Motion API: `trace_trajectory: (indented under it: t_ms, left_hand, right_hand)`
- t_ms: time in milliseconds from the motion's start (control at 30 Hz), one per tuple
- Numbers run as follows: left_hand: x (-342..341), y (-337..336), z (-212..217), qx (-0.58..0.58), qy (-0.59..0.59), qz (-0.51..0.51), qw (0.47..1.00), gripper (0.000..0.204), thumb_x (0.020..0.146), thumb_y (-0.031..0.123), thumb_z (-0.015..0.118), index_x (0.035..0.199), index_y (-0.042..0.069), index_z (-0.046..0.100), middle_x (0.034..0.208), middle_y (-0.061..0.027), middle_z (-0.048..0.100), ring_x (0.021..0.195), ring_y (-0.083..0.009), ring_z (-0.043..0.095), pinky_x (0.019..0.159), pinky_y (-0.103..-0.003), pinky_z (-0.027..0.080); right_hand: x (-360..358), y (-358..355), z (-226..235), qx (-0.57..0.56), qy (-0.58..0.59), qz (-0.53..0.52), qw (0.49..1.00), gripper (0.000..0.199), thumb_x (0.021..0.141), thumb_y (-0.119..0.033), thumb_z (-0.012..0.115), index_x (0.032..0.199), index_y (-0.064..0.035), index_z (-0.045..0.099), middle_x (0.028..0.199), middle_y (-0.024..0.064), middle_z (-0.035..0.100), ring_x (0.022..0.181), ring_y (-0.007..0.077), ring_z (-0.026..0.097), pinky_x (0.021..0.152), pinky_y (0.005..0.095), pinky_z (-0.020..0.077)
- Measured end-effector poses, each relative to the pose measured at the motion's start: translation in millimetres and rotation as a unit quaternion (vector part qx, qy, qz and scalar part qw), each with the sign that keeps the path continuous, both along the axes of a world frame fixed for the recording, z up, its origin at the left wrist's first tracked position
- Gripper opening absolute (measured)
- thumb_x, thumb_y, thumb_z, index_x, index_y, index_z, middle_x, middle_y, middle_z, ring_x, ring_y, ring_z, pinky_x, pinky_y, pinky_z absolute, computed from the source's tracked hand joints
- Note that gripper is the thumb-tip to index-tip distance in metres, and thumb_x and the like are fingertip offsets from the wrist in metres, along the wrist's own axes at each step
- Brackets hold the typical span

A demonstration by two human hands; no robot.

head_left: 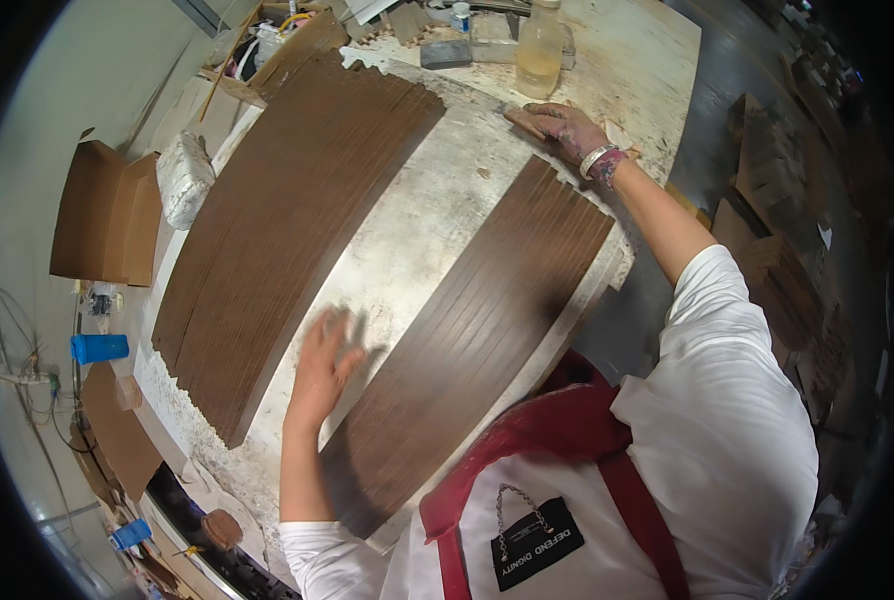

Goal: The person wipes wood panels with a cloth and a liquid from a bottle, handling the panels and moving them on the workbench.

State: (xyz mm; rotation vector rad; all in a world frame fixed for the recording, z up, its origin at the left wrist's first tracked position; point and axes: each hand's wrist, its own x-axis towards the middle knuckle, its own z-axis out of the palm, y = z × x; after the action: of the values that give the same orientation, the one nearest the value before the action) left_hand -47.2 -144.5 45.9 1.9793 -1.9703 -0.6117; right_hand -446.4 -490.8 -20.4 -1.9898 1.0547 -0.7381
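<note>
Two sets of long, narrow dark brown wooden strips lie side by side on a pale, stained worktable [422,205]. The nearer set of strips [477,325] has a slight sheen and uneven ends. Farther off, to the left, is a wider set of strips [292,215] with stepped ends. My left hand [322,368] is bare and open, its fingers a little blurred, over the bare band between the sets. Past the far end of the nearer set, my right hand [572,132], in a stained glove, is closed on a small brown block [523,122].
At the table's far end stand a bottle of yellowish liquid [538,65], a dark grey block [446,54] and a small jar [460,17]. On the left are a white wrapped bundle [185,180], an open cardboard box [107,215] and a blue cup [100,347]. Stacked boards [782,270] stand at right.
</note>
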Motion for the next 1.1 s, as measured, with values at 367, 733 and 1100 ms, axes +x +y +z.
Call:
trace_trajectory:
  t_ms: [367, 733, 1100]
  left_hand:
    - [11, -3, -49, -0.074, -0.219, 0.069, 0.971, 0.065, 0.087, 0.034, 0.064, 0.142, 0.007, 0.04, 0.148, -0.013, 0.036, 0.137, -0.0338, 0.031, 0.11, -0.053, 0.024]
    - [27, -16, -86, -0.082, -0.196, 0.158, 0.964, 0.055, 0.091, 0.027, 0.059, 0.143, 0.015, 0.044, 0.127, -0.0159, 0.045, 0.114, -0.0331, 0.046, 0.097, -0.046, 0.037]
    - [29, 51, -61, -0.098, -0.098, 0.139, 0.981, 0.065, 0.08, 0.029, 0.071, 0.138, 0.014, 0.045, 0.127, -0.0162, 0.048, 0.119, -0.0316, 0.046, 0.098, -0.044, 0.038]
  right_hand:
    - [78, -38, 27, 0.06, 0.123, -0.086, 0.987, 0.059, 0.084, -0.055, 0.06, 0.121, -0.0091, 0.064, 0.117, 0.0147, 0.064, 0.106, 0.0309, 0.06, 0.095, 0.0338, 0.0445]
    - [85, -16, 42, 0.078, 0.317, 0.001, 0.945, 0.051, 0.08, -0.053, 0.064, 0.111, -0.0129, 0.068, 0.104, 0.0094, 0.069, 0.093, 0.0231, 0.064, 0.085, 0.0357, 0.0487]
    - [290, 178, 88, -0.136, 0.131, 0.367, 0.911, 0.045, 0.089, -0.033, 0.063, 0.129, -0.0111, 0.058, 0.114, 0.0081, 0.062, 0.096, 0.0221, 0.062, 0.086, 0.0309, 0.0482]
